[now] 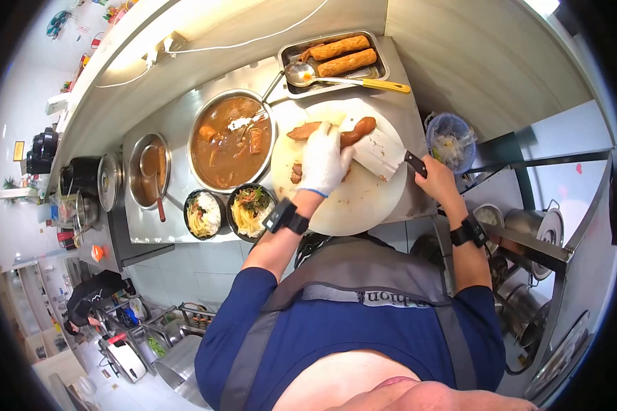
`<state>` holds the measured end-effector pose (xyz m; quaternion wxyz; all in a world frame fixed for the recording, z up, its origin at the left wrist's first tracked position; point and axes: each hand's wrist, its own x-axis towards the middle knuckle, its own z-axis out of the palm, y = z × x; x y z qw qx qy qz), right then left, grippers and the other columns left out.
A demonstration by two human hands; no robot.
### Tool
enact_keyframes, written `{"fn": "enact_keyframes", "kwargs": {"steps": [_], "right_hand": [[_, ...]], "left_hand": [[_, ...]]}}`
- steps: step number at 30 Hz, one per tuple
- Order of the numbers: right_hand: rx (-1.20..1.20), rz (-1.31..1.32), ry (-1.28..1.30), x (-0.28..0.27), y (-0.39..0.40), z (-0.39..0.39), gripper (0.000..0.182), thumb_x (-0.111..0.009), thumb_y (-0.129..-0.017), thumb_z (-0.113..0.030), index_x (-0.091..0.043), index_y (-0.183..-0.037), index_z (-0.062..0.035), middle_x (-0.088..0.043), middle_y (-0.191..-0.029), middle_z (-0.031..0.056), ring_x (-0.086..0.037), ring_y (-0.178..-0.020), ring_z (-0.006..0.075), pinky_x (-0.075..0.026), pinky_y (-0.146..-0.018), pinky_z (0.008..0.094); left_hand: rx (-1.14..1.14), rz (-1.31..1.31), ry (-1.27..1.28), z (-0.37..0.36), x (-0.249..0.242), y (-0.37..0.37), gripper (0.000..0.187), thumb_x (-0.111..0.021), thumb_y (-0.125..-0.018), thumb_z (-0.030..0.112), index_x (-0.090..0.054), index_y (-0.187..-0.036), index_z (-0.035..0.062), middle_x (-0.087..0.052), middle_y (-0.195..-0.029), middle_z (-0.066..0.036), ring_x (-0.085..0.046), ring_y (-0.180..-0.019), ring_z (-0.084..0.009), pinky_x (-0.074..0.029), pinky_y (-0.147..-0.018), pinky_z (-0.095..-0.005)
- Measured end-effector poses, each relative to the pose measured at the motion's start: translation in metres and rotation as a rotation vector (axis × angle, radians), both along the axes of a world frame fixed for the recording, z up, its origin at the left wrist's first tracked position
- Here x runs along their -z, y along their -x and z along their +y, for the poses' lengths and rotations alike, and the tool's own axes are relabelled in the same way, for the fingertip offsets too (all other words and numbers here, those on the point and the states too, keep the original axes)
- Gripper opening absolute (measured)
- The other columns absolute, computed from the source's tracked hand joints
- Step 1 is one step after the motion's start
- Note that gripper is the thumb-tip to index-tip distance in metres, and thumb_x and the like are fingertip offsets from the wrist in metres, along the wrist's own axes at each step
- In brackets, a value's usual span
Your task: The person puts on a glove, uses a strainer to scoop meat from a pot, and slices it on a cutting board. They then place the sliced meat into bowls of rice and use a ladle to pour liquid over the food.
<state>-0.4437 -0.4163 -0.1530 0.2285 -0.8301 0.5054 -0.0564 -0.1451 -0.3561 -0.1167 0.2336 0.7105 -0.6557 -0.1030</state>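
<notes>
A round white cutting board (336, 212) lies on the counter in front of me. My left hand (322, 161), in a white glove, is closed over a brown sausage-like piece of meat (361, 130) near the board's far side. Part of that meat is hidden under the fingers. Another brown length (303, 130) shows at their left, and small dark cut bits (297, 172) lie beside the hand. My bare right hand (437, 179) grips the black handle of a cleaver (380, 154). Its broad blade is over the board, right of the gloved hand and close to the meat.
Left of the board stand a large pot of brown stew (232, 140) and two bowls of rice with toppings (204, 214). Behind it, a metal tray (336, 56) holds browned rolls and a yellow-handled ladle (384, 85). A lined bin (451, 144) stands right. Another person (92, 294) bends far left.
</notes>
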Motion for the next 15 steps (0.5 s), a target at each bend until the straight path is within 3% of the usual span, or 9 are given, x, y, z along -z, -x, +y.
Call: {"fn": "enact_keyframes", "kwargs": {"steps": [2, 5, 8, 9, 10, 12, 15], "right_hand": [[0.016, -0.023, -0.05, -0.008, -0.001, 0.004, 0.034, -0.07, -0.079, -0.021, -0.056, -0.103, -0.0012, -0.064, -0.085, 0.0205, -0.063, -0.083, 0.0401, -0.05, -0.072, 0.0456], [0.056, -0.114, -0.148, -0.015, -0.002, 0.008, 0.034, -0.071, -0.079, -0.021, -0.057, -0.101, 0.0009, -0.066, -0.086, 0.0224, -0.065, -0.083, 0.0399, -0.051, -0.072, 0.0441], [0.106, -0.188, -0.234, -0.039, -0.004, 0.014, 0.035, -0.072, -0.078, -0.021, -0.059, -0.101, 0.0028, -0.067, -0.085, 0.0227, -0.067, -0.081, 0.0378, -0.051, -0.072, 0.0419], [0.12, -0.197, -0.268, -0.048, -0.003, 0.015, 0.036, -0.072, -0.078, -0.021, -0.06, -0.102, 0.0033, -0.067, -0.084, 0.0222, -0.067, -0.08, 0.0362, -0.051, -0.071, 0.0411], [0.137, -0.205, -0.301, -0.057, -0.001, 0.016, 0.036, -0.073, -0.078, -0.02, -0.061, -0.103, 0.0038, -0.067, -0.083, 0.0217, -0.067, -0.078, 0.0346, -0.051, -0.071, 0.0404], [0.127, -0.181, -0.295, -0.075, 0.003, 0.018, 0.037, -0.073, -0.078, -0.02, -0.061, -0.104, 0.0038, -0.067, -0.084, 0.0216, -0.067, -0.077, 0.0341, -0.05, -0.07, 0.0397], [0.11, -0.152, -0.288, -0.092, 0.012, 0.024, 0.039, -0.073, -0.079, -0.022, -0.062, -0.106, 0.0039, -0.067, -0.083, 0.0203, -0.067, -0.076, 0.0318, -0.05, -0.069, 0.0383]], "left_hand": [[0.007, -0.061, -0.095, 0.02, -0.01, 0.011, 0.056, -0.077, -0.073, 0.025, -0.057, -0.118, -0.0022, -0.051, -0.13, -0.026, -0.054, -0.112, -0.0418, -0.046, -0.092, -0.0474], [-0.086, -0.298, 0.045, 0.041, 0.001, 0.023, 0.061, -0.077, -0.071, 0.025, -0.055, -0.123, -0.0002, -0.048, -0.129, -0.023, -0.049, -0.111, -0.0419, -0.043, -0.093, -0.0518], [-0.06, -0.214, -0.004, 0.06, 0.002, 0.025, 0.061, -0.076, -0.072, 0.023, -0.055, -0.125, 0.0008, -0.046, -0.132, -0.022, -0.049, -0.112, -0.0412, -0.043, -0.093, -0.0509], [-0.06, -0.204, 0.063, 0.065, 0.001, 0.026, 0.049, -0.073, -0.074, 0.018, -0.058, -0.118, 0.0027, -0.055, -0.119, -0.02, -0.055, -0.103, -0.0383, -0.046, -0.087, -0.0489], [-0.07, -0.199, 0.06, 0.069, 0.007, 0.022, 0.049, -0.073, -0.074, 0.018, -0.058, -0.118, 0.0027, -0.055, -0.119, -0.02, -0.055, -0.103, -0.0383, -0.046, -0.087, -0.0489], [0.072, -0.148, -0.163, 0.077, 0.022, 0.011, 0.038, -0.071, -0.076, 0.019, -0.059, -0.108, 0.0028, -0.061, -0.099, -0.016, -0.061, -0.091, -0.0341, -0.048, -0.079, -0.0464], [0.018, -0.114, -0.099, 0.083, 0.017, 0.006, 0.027, -0.07, -0.075, 0.016, -0.059, -0.098, 0.0054, -0.062, -0.086, -0.013, -0.063, -0.079, -0.034, -0.049, -0.072, -0.0461]]}}
